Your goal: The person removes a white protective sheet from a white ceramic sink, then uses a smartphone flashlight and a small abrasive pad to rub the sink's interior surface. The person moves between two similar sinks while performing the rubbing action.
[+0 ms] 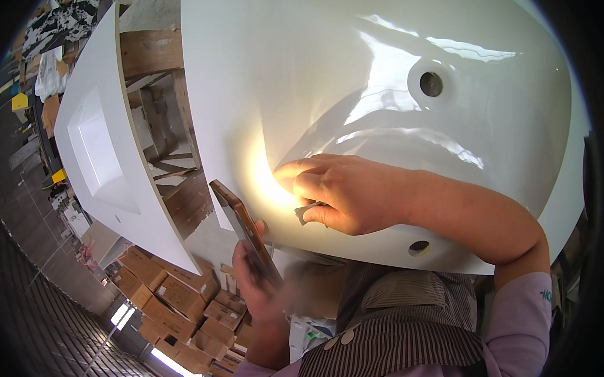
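Observation:
A glossy white washbasin [390, 150] with a round drain hole lies before me, a smaller hole [419, 247] in its near rim. My right hand [354, 194] rests at the bowl's left edge, fingertips on the surface. Between its thumb and fingers is a small grey folded piece [307, 212], perhaps abrasive paper. Left of it, my left hand [255, 282] holds a smartphone [246, 230] upright on its edge, tilted. Bright warm light falls on the rim and bowl edge beside my right fingertips. The right palm is hidden.
A second white basin [147, 194] with a rectangular bowl lies to the left. Wooden framing [150, 51] shows between the two basins. Stacked cardboard boxes [181, 297] stand at the lower left. The near basin's front rim is close against my striped apron [387, 350].

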### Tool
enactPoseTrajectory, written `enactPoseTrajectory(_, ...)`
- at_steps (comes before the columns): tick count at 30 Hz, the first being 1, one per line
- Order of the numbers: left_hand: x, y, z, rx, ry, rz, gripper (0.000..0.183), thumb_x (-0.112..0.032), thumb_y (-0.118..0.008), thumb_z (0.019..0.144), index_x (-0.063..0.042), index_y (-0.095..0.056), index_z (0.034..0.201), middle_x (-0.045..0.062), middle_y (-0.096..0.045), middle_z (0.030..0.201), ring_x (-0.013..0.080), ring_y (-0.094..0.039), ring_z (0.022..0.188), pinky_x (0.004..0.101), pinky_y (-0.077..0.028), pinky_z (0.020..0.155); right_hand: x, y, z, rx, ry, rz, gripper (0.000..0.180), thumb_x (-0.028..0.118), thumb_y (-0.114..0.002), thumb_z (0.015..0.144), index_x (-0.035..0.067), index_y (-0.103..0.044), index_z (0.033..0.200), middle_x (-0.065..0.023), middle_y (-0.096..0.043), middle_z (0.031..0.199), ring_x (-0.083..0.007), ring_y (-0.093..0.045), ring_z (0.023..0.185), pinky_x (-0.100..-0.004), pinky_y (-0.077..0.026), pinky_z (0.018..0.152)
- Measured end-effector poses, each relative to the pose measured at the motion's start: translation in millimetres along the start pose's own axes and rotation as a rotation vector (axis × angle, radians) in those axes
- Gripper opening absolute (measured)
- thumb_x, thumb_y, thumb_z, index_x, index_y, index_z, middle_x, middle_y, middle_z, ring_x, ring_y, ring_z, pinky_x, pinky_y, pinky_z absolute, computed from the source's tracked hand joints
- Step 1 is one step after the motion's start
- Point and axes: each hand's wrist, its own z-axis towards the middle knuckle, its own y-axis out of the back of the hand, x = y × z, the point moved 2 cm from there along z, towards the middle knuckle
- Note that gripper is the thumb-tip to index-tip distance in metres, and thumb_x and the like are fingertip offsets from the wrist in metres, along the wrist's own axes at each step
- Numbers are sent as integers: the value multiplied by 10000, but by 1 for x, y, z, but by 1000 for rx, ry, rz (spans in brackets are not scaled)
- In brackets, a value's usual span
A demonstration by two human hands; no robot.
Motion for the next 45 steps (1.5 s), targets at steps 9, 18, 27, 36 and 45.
enactPoseTrajectory(9, 4, 1, 2, -5, 10, -136, 891, 51, -675, 669, 11, -234, 1442, 209, -355, 1487, 281, -337, 1391, 384, -275, 1131, 9, 14, 8, 156, -181, 68, 195, 150, -581, 872, -39, -546, 909, -132, -572, 1023, -299, -547, 1019, -389, -460, 889)
enactPoseTrajectory(18, 6, 0, 0, -32, 70, -146, 923, 14, -691, 618, 18, -251, 1429, 177, -365, 1482, 266, -339, 1387, 372, -278, 1126, 8, 7, 6, 164, -178, -44, 195, 133, -563, 880, -55, -544, 930, -137, -575, 1001, -304, -556, 1006, -392, -463, 882)
enactPoseTrajectory(27, 4, -2, 3, -29, 23, -113, 927, 12, -686, 622, 26, -252, 1441, 193, -374, 1475, 287, -328, 1398, 396, -240, 1150, 7, 7, 4, 143, -90, -74, 205, 168, -568, 895, -35, -549, 921, -137, -587, 971, -316, -559, 1001, -410, -466, 858)
enactPoseTrajectory(36, 9, 2, -1, -17, 25, -138, 967, -13, -741, 640, -4, -228, 1460, 210, -354, 1488, 295, -314, 1408, 403, -235, 1152, -5, 29, 3, -61, -383, 61, 115, 89, -568, 911, 15, -515, 981, -154, -610, 905, -337, -597, 848, -393, -477, 731)
enactPoseTrajectory(45, 9, 0, -1, -43, 78, -155, 1014, -69, -824, 618, 10, -234, 1439, 186, -362, 1487, 271, -353, 1382, 364, -291, 1117, -11, -6, 2, -214, -217, -22, 160, 92, -526, 919, 32, -506, 1066, -179, -556, 1029, -318, -585, 888, -393, -480, 756)
